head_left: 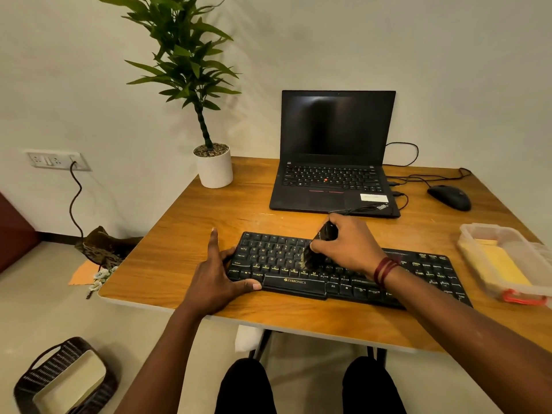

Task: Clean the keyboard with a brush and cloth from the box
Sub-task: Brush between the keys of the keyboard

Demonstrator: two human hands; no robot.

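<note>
Now brush (pixel 311 259) is pinched in curled fingers of right hand (pixel 348 245), bristles laid on keyboard (pixel 424 271) middle keys. Keyboard's left end is braced by left hand (pixel 215 274), fingers spread.

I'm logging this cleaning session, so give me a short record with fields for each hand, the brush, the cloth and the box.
left hand: steadies the keyboard at its left end, fingers straight
right hand: grips the brush
brush: bristles down on the middle keys
cloth: yellow, lying in the box
box: clear plastic, on the table's right side
</note>
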